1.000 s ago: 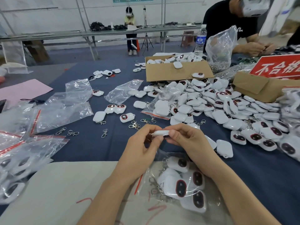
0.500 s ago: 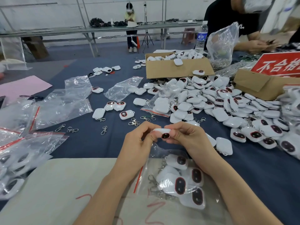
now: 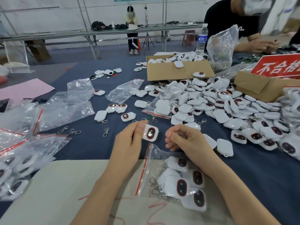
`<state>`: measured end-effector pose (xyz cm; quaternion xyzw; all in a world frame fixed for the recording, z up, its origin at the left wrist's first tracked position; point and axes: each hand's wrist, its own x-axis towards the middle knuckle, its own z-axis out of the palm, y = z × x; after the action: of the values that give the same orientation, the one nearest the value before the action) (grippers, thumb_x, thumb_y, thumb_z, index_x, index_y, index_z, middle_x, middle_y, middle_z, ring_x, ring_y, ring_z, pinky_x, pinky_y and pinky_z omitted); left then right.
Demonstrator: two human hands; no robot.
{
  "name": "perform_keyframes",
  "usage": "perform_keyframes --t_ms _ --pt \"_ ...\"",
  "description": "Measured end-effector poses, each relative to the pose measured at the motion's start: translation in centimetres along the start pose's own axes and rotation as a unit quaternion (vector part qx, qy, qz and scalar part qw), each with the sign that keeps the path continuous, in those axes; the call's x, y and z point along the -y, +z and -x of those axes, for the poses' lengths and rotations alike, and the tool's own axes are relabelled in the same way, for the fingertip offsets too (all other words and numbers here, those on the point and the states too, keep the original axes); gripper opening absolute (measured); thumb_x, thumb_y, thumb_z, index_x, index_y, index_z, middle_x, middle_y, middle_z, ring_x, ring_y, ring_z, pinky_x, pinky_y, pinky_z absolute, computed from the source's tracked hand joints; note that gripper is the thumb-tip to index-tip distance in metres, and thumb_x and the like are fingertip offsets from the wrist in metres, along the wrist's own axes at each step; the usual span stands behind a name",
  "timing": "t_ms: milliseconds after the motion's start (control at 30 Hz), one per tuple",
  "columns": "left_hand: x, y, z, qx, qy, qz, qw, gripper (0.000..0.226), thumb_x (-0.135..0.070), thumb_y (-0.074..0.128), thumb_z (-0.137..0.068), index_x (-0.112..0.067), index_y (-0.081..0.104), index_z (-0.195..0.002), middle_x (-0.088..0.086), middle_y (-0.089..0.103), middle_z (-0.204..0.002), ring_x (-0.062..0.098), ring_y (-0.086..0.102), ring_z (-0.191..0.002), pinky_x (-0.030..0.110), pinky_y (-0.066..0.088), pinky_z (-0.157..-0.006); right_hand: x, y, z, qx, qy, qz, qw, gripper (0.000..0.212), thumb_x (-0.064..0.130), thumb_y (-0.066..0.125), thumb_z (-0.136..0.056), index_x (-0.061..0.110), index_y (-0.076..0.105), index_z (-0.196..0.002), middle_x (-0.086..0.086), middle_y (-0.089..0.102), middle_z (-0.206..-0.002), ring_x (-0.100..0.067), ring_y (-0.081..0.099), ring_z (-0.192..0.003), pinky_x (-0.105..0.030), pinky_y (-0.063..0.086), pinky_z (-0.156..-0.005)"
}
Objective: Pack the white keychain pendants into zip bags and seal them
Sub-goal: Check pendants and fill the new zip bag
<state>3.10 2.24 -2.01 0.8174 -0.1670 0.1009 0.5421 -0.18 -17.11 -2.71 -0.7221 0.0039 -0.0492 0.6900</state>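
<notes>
My left hand point(image 3: 129, 140) pinches a white keychain pendant point(image 3: 151, 133), its dark red-rimmed window facing me. Just to its right, my right hand point(image 3: 181, 138) hovers with curled fingers and holds nothing. Beneath my right wrist lies a clear zip bag point(image 3: 164, 176) with a red seal strip, holding several pendants and their metal clasps. A large heap of loose white pendants point(image 3: 219, 109) covers the blue table to the right.
Empty zip bags point(image 3: 65, 109) and filled ones point(image 3: 17, 163) lie at the left. Loose metal clasps point(image 3: 74, 131) sit on the cloth. Cardboard boxes point(image 3: 177, 73) stand behind the heap, with a red sign point(image 3: 279, 65). Another person's hands point(image 3: 258, 46) work at the far right.
My right hand let go of the pendant and drew back to the right. My left hand turned the pendant from edge-on until its window faces me.
</notes>
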Motion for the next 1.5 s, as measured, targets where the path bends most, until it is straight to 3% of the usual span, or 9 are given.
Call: perform_keyframes --t_ms 133,267,400,500,767,1033,1233,1433,1500 --pt "0.8 -3.1 0.7 0.043 -0.044 -0.078 0.995 0.026 -0.034 0.048 -0.105 -0.032 0.074 -0.105 -0.019 0.074 -0.091 0.003 0.064 -0.089 0.013 0.044 -0.076 0.0 -0.3 0.5 0.057 0.003 0.211 0.976 0.012 0.037 0.065 -0.095 0.045 0.069 -0.087 0.017 0.074 -0.083 0.002 0.068 -0.071 -0.011 0.050 -0.062" --pt "0.9 -4.1 2.8 0.079 -0.048 -0.088 0.992 0.022 -0.038 0.052 -0.102 -0.035 0.074 -0.104 -0.025 0.073 -0.091 -0.001 0.066 -0.089 0.008 0.045 -0.074 0.4 -0.3 1.0 0.069 -0.011 0.286 0.956 0.010 0.046 0.060 -0.096 0.046 0.067 -0.090 0.025 0.071 -0.082 0.007 0.064 -0.074 -0.012 0.049 -0.063" --pt "0.3 -3.4 3.8 0.098 -0.034 -0.065 0.992 0.025 -0.049 0.050 -0.096 -0.040 0.072 -0.101 -0.024 0.074 -0.091 -0.001 0.067 -0.089 0.009 0.046 -0.074 0.4 -0.7 1.3 0.072 -0.009 0.279 0.957 0.012 0.047 0.059 -0.097 0.042 0.069 -0.095 0.024 0.073 -0.088 0.006 0.067 -0.080 -0.020 0.052 -0.077" --pt "0.2 -2.3 4.0 0.108 -0.035 -0.070 0.991 0.014 -0.042 0.055 -0.100 -0.043 0.069 -0.099 -0.026 0.073 -0.090 -0.003 0.067 -0.089 0.010 0.047 -0.074 0.2 -0.8 1.5 0.088 -0.015 0.245 0.966 0.009 0.046 0.058 -0.098 0.048 0.067 -0.099 0.021 0.075 -0.088 0.008 0.067 -0.072 -0.013 0.046 -0.068" --pt "0.8 -2.5 3.7 -0.015 -0.060 -0.115 0.991 0.017 -0.043 0.051 -0.102 -0.038 0.064 -0.094 -0.024 0.067 -0.081 0.000 0.060 -0.073 0.015 0.043 -0.062 -0.3 -1.2 1.3 0.088 -0.018 0.191 0.977 0.013 0.047 0.061 -0.094 0.049 0.069 -0.104 0.017 0.076 -0.096 -0.002 0.072 -0.089 -0.033 0.057 -0.088" --pt "0.2 -1.3 4.0 0.067 -0.048 -0.061 0.995 0.012 -0.039 0.057 -0.099 -0.041 0.068 -0.094 -0.024 0.072 -0.089 -0.001 0.066 -0.087 0.012 0.047 -0.074 0.1 -1.1 1.5 0.108 -0.013 0.174 0.979 0.013 0.041 0.064 -0.095 0.043 0.071 -0.105 0.015 0.075 -0.101 -0.003 0.070 -0.097 -0.040 0.056 -0.095" --pt "0.1 -0.4 4.2 0.058 -0.067 -0.046 0.995 0.007 -0.043 0.064 -0.094 -0.038 0.065 -0.090 -0.019 0.072 -0.081 0.002 0.064 -0.071 0.015 0.046 -0.063 0.4 -1.0 1.6 0.110 -0.015 0.143 0.983 0.014 0.032 0.071 -0.093 0.040 0.073 -0.105 0.011 0.076 -0.100 -0.007 0.072 -0.095 -0.037 0.056 -0.096" --pt "-0.6 0.1 4.3 0.036 -0.091 0.051 0.994 0.005 -0.036 0.066 -0.094 -0.040 0.068 -0.096 -0.007 0.075 -0.084 0.012 0.065 -0.073 0.025 0.052 -0.066 0.5 -0.9 1.5 0.098 -0.023 0.133 0.986 0.014 0.030 0.071 -0.094 0.042 0.073 -0.102 0.012 0.076 -0.100 -0.007 0.071 -0.097 -0.034 0.055 -0.095" --pt "-0.8 0.5 4.5 0.042 -0.100 0.059 0.992 0.003 -0.033 0.065 -0.096 -0.035 0.068 -0.096 -0.009 0.075 -0.082 0.007 0.063 -0.069 0.021 0.048 -0.064 0.6 -0.9 1.6 0.092 -0.031 0.125 0.987 0.014 0.028 0.069 -0.095 0.040 0.074 -0.101 0.012 0.076 -0.101 -0.007 0.071 -0.098 -0.029 0.055 -0.094"
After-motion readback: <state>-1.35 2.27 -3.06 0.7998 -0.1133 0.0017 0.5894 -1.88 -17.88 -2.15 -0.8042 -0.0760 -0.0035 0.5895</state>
